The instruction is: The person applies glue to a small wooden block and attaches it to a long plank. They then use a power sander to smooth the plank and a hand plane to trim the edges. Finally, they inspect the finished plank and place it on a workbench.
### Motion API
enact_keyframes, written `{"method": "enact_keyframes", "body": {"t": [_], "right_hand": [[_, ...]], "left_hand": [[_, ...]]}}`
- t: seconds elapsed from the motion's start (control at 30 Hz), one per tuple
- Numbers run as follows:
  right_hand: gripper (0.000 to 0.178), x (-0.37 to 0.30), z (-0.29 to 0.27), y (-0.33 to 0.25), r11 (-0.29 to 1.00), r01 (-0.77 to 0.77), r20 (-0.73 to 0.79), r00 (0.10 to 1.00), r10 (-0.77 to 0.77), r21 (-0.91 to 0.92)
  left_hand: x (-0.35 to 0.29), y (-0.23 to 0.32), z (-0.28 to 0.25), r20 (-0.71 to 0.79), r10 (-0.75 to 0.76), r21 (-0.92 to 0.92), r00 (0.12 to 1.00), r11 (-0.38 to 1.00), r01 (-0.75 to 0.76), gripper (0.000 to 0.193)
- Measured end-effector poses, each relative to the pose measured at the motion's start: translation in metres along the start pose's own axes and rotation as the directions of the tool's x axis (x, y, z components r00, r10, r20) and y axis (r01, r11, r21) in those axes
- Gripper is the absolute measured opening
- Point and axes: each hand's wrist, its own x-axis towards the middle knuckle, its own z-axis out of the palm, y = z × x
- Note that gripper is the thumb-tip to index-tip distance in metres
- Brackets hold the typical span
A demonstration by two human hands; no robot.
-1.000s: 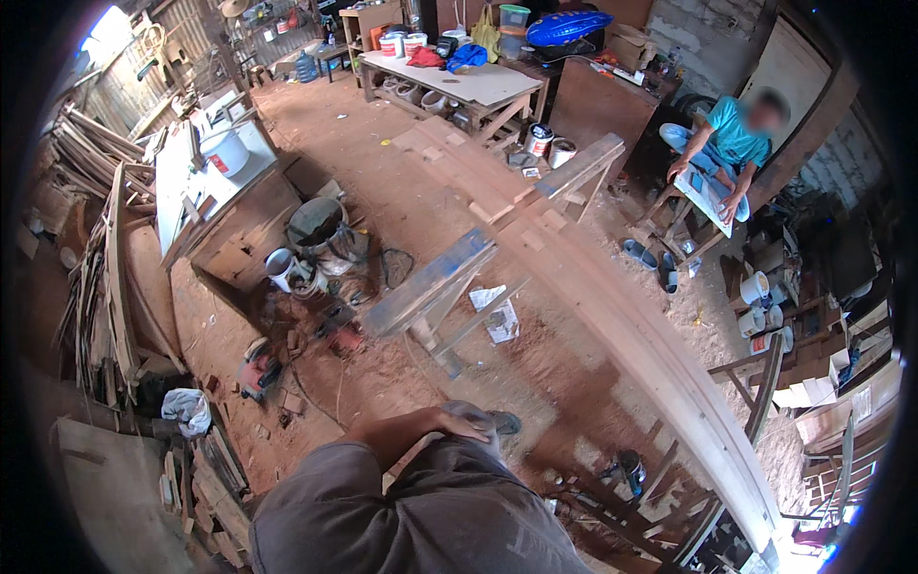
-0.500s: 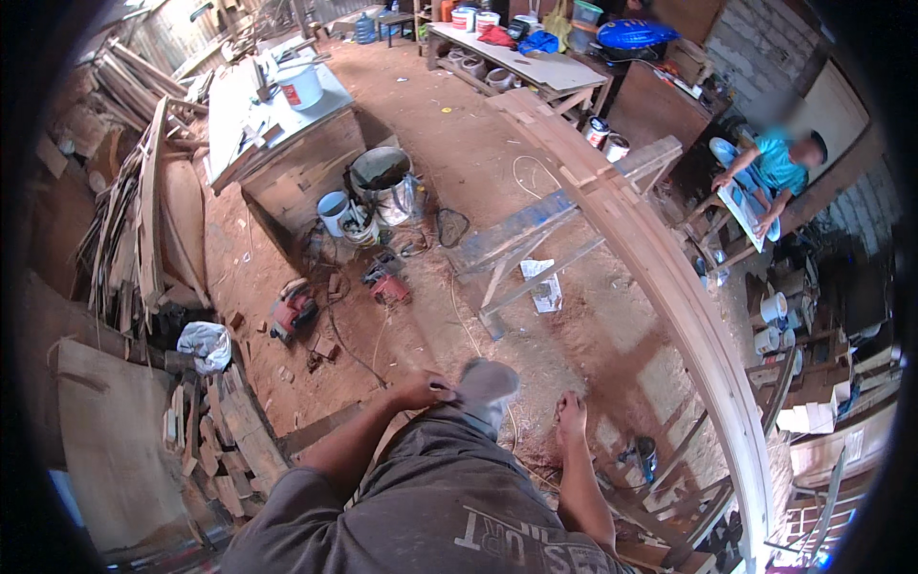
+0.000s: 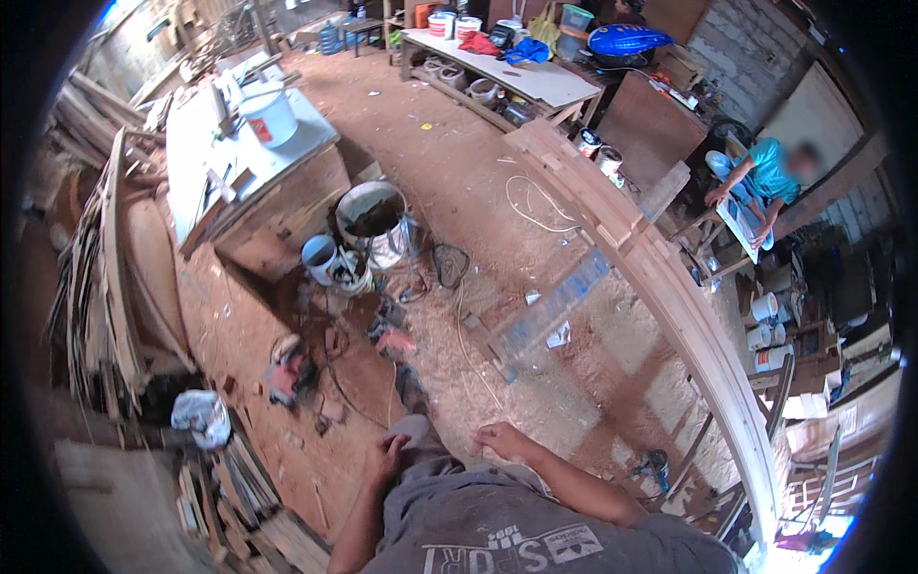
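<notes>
My left hand (image 3: 383, 457) hangs beside my dark clothing near my left thigh, fingers loosely curled and nothing visible in them. My right hand (image 3: 505, 442) is in front of my waist, its fingers bent inward; I see nothing in it either. Both hands are apart from the objects around. On the dirt floor ahead lie two red power tools, one red tool (image 3: 289, 373) to the left and another red tool (image 3: 390, 337) nearer the middle. Long wooden beams (image 3: 660, 273) run along my right, resting on a blue-marked trestle (image 3: 555, 301).
A worktable (image 3: 301, 158) bearing a white bucket (image 3: 268, 115) stands ahead left, with a large pail (image 3: 373, 225) beside it. Cords (image 3: 478, 359) trail over the floor. Scrap wood (image 3: 239, 497) lies at the lower left. A seated person (image 3: 773, 177) in teal holds a flat panel at right.
My left hand has dropped lower and slightly left. The right hand has come up in front of my waist. My view has shifted, and the floor tools appear lower.
</notes>
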Motion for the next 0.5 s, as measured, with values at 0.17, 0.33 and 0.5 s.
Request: {"method": "enact_keyframes", "body": {"t": [0.17,0.33,0.5], "right_hand": [[0.038,0.115,0.008,-0.097,0.979,0.151,0.096,0.982,-0.165,0.135],[0.035,0.197,-0.006,-0.171,0.964,0.029,-0.103,0.995,-0.002,0.264],[0.037,0.261,-0.049,-0.184,0.957,0.05,-0.203,0.979,0.009,0.286]], "left_hand": [[0.097,0.022,-0.101,-0.112,0.068,0.06,0.991,0.996,-0.062,0.04],[0.192,0.09,-0.174,-0.213,0.163,0.095,0.963,0.985,-0.146,0.047],[0.29,0.153,-0.189,-0.168,0.224,0.118,0.96,0.971,-0.206,0.044]]}}
